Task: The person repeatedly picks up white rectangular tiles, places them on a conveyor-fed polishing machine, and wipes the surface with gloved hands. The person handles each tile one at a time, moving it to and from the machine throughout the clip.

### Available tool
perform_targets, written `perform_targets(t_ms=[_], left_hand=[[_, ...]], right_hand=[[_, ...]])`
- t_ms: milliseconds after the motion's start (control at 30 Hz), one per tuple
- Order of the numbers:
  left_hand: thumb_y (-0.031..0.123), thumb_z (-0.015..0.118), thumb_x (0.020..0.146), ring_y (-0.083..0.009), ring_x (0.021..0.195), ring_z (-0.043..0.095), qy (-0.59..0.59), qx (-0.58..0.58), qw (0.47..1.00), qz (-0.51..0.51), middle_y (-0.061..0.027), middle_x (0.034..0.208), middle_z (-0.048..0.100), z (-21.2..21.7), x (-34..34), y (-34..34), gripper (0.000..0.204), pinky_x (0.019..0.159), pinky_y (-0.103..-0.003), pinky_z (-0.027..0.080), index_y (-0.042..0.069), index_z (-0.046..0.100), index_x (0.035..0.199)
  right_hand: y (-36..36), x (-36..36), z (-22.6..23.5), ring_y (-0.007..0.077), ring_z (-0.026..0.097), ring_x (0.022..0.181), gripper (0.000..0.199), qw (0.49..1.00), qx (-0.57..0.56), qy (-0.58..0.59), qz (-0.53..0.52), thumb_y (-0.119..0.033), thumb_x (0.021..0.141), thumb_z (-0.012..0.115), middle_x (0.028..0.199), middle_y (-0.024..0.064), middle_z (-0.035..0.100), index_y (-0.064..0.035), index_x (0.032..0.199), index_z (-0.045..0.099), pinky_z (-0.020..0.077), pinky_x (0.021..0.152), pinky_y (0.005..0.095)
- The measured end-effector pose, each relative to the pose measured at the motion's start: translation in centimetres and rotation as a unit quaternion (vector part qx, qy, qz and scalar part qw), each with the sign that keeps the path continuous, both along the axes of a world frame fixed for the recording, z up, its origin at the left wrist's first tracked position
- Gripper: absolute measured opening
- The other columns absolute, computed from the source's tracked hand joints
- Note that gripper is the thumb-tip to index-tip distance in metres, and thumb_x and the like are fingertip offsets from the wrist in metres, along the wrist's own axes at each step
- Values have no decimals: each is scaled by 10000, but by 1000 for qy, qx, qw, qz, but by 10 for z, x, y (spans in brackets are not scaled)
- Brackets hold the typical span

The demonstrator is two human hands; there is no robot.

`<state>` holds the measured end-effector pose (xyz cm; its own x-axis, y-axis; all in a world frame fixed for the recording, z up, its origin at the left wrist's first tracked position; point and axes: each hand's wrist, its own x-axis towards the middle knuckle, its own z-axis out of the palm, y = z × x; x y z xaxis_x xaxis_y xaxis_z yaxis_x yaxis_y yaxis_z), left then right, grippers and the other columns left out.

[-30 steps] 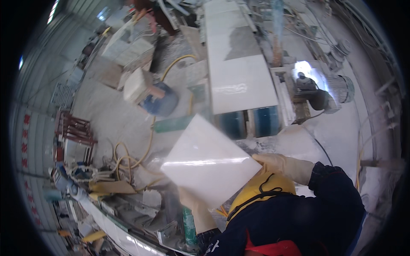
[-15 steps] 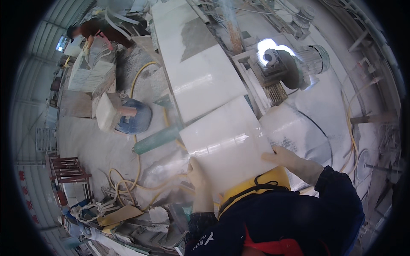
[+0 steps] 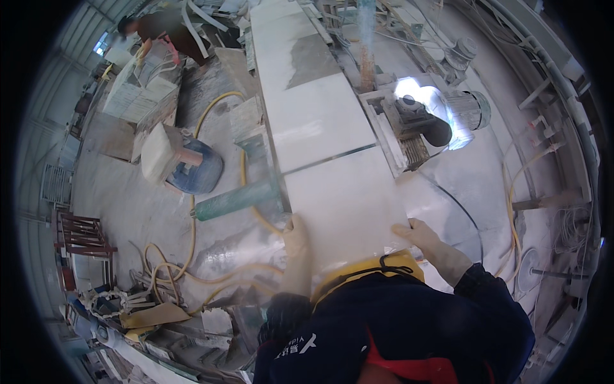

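Observation:
A smooth white stone slab (image 3: 342,201) lies in front of me on a long narrow bed. My left hand (image 3: 296,246), in a cream glove, grips its near left edge, the thumb on top. At the near right edge, my right hand (image 3: 425,240) in a matching glove holds the slab the same way. Fingers under the stone are hidden. Beyond it, a second white slab (image 3: 320,118) lies in line, a thin dark gap between the two. Its far part carries a grey patch (image 3: 313,61). My yellow apron (image 3: 364,265) is close to the slab's near edge.
Right of the bed stands a dusty motor (image 3: 470,110) on a machine mount. A green roller (image 3: 236,200) juts out leftward. Past it are a blue barrel (image 3: 203,169), a yellow hose (image 3: 192,246) and scrap stone (image 3: 217,323). Another person (image 3: 166,35) bends over blocks at far left.
The near slab has turned slightly, and its far edge now runs nearly parallel to the second slab's edge. Both hands keep their hold on it. The view has shifted a little.

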<state>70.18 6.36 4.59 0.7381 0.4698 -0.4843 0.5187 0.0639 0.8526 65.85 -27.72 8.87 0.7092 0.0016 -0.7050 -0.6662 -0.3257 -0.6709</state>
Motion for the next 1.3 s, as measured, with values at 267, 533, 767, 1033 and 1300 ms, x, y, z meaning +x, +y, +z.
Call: perform_targets(t_ms=[267, 533, 767, 1033, 1300], left_hand=[[361, 504, 1005, -108, 749, 566, 9, 40, 999, -7, -10, 808, 656, 12, 9, -3, 405, 693, -310, 474, 26, 729, 988], [346, 492, 999, -97, 711, 522, -7, 36, 999, -15, 3, 761, 602, 10, 18, 1, 386, 657, -304, 450, 33, 713, 949], [397, 495, 1002, -123, 761, 574, -2, 15, 999, -41, -18, 814, 649, -7, 22, 12, 426, 717, -314, 481, 37, 715, 1057], [464, 510, 1015, -195, 969, 638, 3, -44, 997, -68, -95, 1086, 698, -27, 22, 27, 548, 858, -342, 517, 31, 642, 1323], [417, 490, 1048, -253, 1096, 611, -25, 20, 991, -128, -167, 1256, 625, -24, 6, 31, 531, 936, -383, 495, -1, 570, 1366]], right_hand=[[1, 7, -6, 194, 701, 981, 560, 999, 37, -21, -13, -407, 950, 699, 1094, 146, 751, 80, 1224, 674, 531, 887, 334], [4, 17, -6, 190, 692, 985, 553, 998, 57, -20, -15, -415, 957, 693, 1090, 139, 752, 70, 1223, 687, 521, 889, 327], [1, 25, -12, 205, 674, 1057, 594, 1000, 18, -8, 2, -452, 936, 703, 1143, 162, 738, 68, 1221, 686, 502, 937, 345], [-4, 65, 16, 206, 680, 1022, 612, 984, -107, -106, 91, -455, 960, 669, 1112, 132, 733, -6, 1371, 612, 498, 933, 333], [14, 103, -17, 230, 647, 1070, 774, 980, -116, -141, 77, -462, 976, 632, 1174, 138, 691, -144, 1623, 350, 481, 976, 327]])
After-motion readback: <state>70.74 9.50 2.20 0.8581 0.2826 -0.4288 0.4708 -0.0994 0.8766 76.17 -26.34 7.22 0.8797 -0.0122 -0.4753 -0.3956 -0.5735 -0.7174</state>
